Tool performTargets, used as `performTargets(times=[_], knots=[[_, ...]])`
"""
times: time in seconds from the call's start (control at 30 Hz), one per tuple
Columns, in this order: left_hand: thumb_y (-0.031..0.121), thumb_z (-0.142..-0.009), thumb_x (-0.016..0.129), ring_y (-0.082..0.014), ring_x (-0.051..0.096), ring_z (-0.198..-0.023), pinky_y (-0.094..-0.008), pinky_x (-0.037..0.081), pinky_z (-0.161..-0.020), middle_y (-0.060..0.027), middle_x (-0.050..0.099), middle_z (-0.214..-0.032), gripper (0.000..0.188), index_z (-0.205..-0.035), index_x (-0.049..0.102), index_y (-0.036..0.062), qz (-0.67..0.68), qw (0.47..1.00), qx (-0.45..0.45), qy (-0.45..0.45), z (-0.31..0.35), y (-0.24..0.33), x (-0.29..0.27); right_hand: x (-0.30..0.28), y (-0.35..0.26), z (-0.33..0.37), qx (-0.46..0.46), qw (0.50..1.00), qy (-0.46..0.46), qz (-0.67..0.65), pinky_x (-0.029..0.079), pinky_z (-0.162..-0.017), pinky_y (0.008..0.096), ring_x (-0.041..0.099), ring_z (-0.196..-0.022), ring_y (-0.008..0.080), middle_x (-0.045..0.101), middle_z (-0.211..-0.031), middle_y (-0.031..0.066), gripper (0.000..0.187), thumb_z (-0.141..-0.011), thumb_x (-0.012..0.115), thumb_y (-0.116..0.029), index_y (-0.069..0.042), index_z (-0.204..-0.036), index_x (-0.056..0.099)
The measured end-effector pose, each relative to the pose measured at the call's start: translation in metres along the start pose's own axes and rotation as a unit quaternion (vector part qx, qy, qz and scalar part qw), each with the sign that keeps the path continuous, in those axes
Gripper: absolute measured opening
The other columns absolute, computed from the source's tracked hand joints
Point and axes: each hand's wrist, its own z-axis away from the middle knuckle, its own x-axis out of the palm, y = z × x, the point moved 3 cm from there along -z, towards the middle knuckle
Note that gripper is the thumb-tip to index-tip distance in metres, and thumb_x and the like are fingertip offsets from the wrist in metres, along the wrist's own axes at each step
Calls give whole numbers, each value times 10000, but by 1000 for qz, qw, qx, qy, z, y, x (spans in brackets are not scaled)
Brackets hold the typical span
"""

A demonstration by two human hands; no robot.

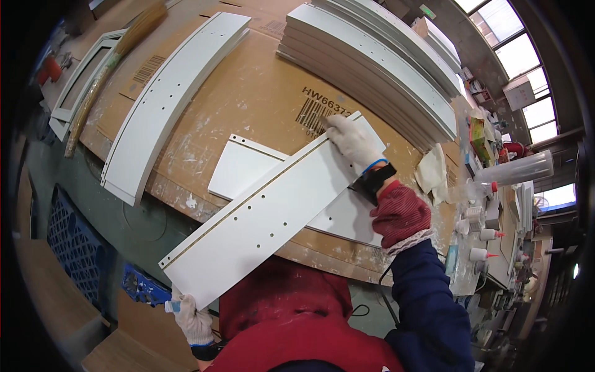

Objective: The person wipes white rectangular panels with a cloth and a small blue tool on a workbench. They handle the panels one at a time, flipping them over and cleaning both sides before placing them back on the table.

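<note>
A long white drilled panel (pixel 248 217), with a groove along one edge and several holes in its face, slants from the lower left up to the right. At its near left end, my gloved left hand (pixel 193 322) grips the corner. A small pale-blue piece (pixel 173 306) shows at that hand's fingers; its kind is unclear. My gloved right hand (pixel 353 142) is closed over the grooved edge near the far end, fingertips partly hidden. Beneath it lies another white panel (pixel 245 162), crossing the other way on the cardboard and partly covered.
Cardboard (pixel 248 93) covers the worktable. White panels (pixel 372 56) are stacked at the far right, and a shorter stack (pixel 167 93) lies left. A brush (pixel 111 68) leans beside it. Right are a cloth (pixel 432 173) and glue bottles (pixel 482 254); a blue crate (pixel 74 242) stands lower left.
</note>
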Motion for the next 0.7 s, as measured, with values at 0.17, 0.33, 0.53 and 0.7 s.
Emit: performTargets(times=[0.17, 0.33, 0.53, 0.7], knots=[[66, -941, 505, -242, 567, -1139, -336, 541, -919, -163, 501, -1312, 541, -1435, 300, -18, 25, 998, -24, 60, -2, -3, -17, -52, 95, -28, 145, 976, 37, 158, 475, -835, 461, 603, -1000, 387, 646, -1040, 204, 279, -889, 535, -251, -96, -1112, 600], [96, -987, 453, -218, 518, -1196, -357, 489, -984, -154, 461, -1364, 490, -1447, 299, 24, 17, 999, -11, 40, 1, -2, -12, -67, 118, -15, 171, 965, 62, 187, 471, -839, 487, 589, -1015, 407, 638, -1066, 206, 265, -909, 490, -238, -88, -1106, 585], [86, -970, 491, -205, 551, -1161, -346, 519, -940, -113, 497, -1346, 500, -1441, 326, 54, 7, 996, -40, 77, 1, 8, -24, -48, 62, -10, 47, 994, -52, 83, 477, -830, 469, 595, -1002, 394, 644, -1056, 180, 285, -925, 462, -263, -101, -1132, 572], [99, -988, 472, -192, 543, -1166, -323, 493, -969, -104, 495, -1354, 466, -1433, 343, 53, -16, 993, -15, 113, 1, 5, -17, -78, 150, -1, 171, 971, 22, 164, 473, -835, 464, 596, -1015, 386, 646, -1058, 194, 311, -915, 471, -253, -100, -1166, 574]])
